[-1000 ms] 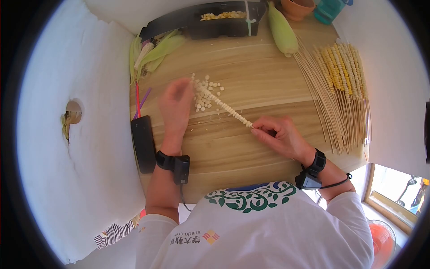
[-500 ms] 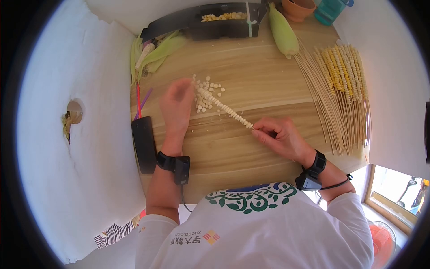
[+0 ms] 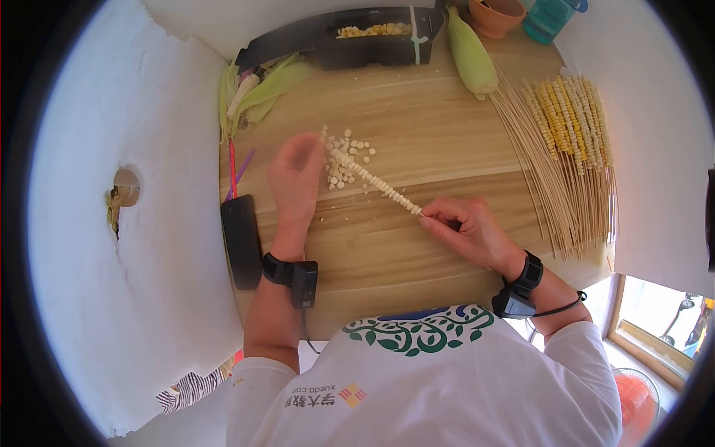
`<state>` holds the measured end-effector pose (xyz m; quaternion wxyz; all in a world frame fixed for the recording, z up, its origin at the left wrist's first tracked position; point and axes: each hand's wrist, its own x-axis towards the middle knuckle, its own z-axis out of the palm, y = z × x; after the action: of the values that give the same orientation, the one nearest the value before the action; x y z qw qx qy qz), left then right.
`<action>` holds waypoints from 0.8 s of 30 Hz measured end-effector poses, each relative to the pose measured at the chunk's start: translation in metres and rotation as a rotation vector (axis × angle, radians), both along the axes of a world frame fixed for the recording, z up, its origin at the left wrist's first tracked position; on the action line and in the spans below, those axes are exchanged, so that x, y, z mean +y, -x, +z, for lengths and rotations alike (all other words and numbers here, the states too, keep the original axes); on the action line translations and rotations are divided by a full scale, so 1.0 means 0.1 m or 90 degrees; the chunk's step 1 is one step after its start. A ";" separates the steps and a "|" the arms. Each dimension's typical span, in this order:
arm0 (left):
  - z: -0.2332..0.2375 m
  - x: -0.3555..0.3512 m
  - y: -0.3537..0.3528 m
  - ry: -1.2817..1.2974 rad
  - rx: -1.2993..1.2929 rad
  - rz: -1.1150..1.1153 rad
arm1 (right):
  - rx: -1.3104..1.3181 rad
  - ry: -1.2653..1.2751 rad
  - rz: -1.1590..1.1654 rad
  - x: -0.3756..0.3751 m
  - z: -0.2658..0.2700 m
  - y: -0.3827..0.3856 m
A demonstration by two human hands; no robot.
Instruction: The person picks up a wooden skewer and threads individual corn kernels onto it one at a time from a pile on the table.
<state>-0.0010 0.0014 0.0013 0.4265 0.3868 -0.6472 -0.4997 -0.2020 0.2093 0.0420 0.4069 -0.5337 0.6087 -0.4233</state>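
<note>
Skewer (image 3: 381,184) mostly threaded, seemingly, slanting between hands; loose kernels (image 3: 348,133) beside its far end, bare sticks (image 3: 555,216) left near filled skewers (image 3: 562,119). Tight pinch on near end by right hand (image 3: 473,231); can't tell grip of blurred left hand (image 3: 294,175). Versus earlier frame, nearly same pose, no clear added kernel, only slight shift of view.

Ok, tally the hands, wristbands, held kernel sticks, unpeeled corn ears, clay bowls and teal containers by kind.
Left hand and right hand: 2
Wristbands: 2
Held kernel stick: 1
Unpeeled corn ear: 1
Clay bowl: 1
Teal container: 1
Total: 8
</note>
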 end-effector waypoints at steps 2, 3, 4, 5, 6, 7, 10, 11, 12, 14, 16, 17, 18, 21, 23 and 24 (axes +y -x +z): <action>0.00 -0.01 0.00 0.009 -0.008 0.002 | -0.001 0.009 -0.003 0.00 -0.01 0.00; 0.00 -0.01 -0.01 0.009 -0.008 0.002 | -0.001 0.009 -0.003 0.00 -0.01 0.00; 0.00 -0.01 -0.01 0.011 -0.014 0.003 | -0.004 0.006 -0.005 0.00 -0.02 -0.01; -0.01 -0.01 -0.01 0.013 -0.020 0.003 | -0.008 0.003 -0.007 0.00 -0.02 -0.01; -0.01 -0.02 -0.01 0.013 -0.020 0.003 | -0.008 0.003 -0.007 0.00 -0.02 0.00; -0.02 -0.02 -0.01 0.018 -0.018 0.002 | -0.006 0.004 -0.006 0.00 -0.01 0.00; 0.00 -0.01 0.00 0.016 -0.017 0.005 | -0.001 0.007 -0.006 0.00 -0.02 0.00; 0.00 0.00 0.00 0.009 -0.017 0.008 | 0.001 0.009 -0.006 0.00 -0.03 0.00; 0.00 0.00 0.00 0.009 -0.017 0.008 | 0.001 0.009 -0.006 0.00 -0.02 0.00; 0.00 -0.01 -0.01 0.017 -0.025 0.009 | 0.007 0.005 -0.005 0.00 -0.01 0.00; 0.00 -0.01 -0.01 0.042 -0.050 0.011 | 0.003 0.005 -0.007 0.00 -0.01 -0.01; 0.00 -0.01 -0.02 0.067 -0.076 0.013 | -0.001 0.006 -0.009 0.00 -0.01 -0.01; 0.00 -0.01 -0.02 0.067 -0.076 0.013 | -0.001 0.006 -0.009 0.00 -0.02 -0.01; -0.02 0.00 -0.01 0.115 -0.111 0.010 | 0.001 -0.002 -0.007 0.00 -0.02 -0.01; -0.03 -0.01 -0.01 0.095 -0.082 0.018 | -0.002 0.010 -0.010 0.00 -0.02 -0.01; -0.03 -0.01 0.00 0.095 -0.082 0.018 | -0.002 0.010 -0.010 0.00 -0.02 -0.01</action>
<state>-0.0006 0.0006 -0.0017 0.4185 0.3944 -0.7033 -0.4180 -0.2010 0.2094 0.0399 0.4007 -0.5313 0.6087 -0.4320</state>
